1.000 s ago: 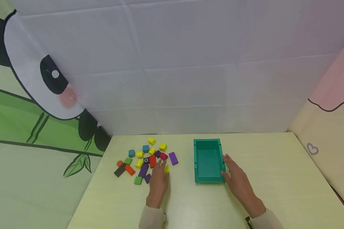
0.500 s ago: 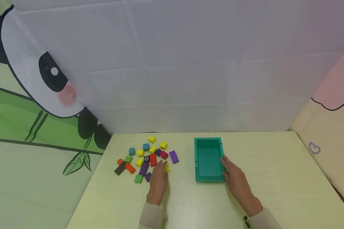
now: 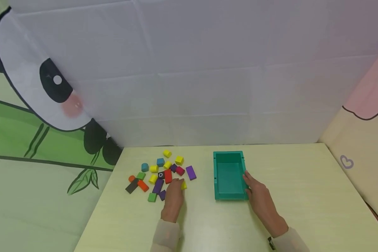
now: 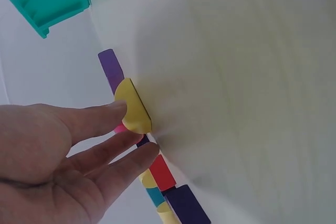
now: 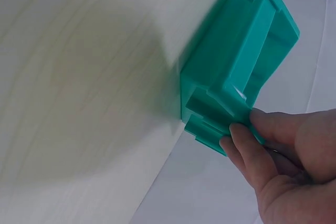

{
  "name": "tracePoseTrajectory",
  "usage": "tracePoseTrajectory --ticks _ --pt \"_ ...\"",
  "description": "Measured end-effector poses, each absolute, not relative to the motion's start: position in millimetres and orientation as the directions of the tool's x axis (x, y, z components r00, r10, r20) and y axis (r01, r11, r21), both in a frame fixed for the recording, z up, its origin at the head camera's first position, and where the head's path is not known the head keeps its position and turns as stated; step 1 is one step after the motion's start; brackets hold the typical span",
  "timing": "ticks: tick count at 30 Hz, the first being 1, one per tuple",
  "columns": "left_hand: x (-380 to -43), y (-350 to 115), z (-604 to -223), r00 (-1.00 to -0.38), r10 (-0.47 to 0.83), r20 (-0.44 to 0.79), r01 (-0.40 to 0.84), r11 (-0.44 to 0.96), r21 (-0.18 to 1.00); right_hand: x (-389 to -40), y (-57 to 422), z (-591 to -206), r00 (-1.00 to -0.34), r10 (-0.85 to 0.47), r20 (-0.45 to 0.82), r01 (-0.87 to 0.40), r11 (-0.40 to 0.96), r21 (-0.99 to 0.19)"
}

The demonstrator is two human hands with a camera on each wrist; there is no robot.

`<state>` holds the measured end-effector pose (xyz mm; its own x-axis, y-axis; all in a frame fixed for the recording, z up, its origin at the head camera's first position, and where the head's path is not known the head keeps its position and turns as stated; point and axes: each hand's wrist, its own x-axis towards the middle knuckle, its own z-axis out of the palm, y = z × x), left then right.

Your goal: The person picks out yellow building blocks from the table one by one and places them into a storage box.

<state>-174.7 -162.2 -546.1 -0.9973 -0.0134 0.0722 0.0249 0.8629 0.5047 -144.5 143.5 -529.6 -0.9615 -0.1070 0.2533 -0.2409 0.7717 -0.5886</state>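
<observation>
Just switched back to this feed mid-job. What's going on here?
A person is working at a table with both hands. The left hand has its thumb and fingers around a yellow half-round block; I can't tell whether it grips it firmly. The right hand holds the near right part of a teal tray's rim. Other coloured blocks lie loose on the table, to the left of the tray.
</observation>
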Motion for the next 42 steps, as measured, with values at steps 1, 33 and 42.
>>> tracePoseTrajectory --ticks 1,33,42 --pt "-175 -162 -547 -0.997 -0.012 0.077 0.029 0.863 0.505 -144 144 -529 -0.961 -0.106 0.255 -0.242 0.77 -0.59" --pt "-177 -151 -544 -0.997 -0.016 0.08 0.032 0.824 0.566 -149 143 -532 -0.966 -0.094 0.243 -0.227 0.758 -0.612" --pt "-176 -145 -539 -0.996 -0.01 0.092 0.045 0.819 0.572 -150 143 -532 -0.968 -0.087 0.237 -0.218 0.759 -0.613"
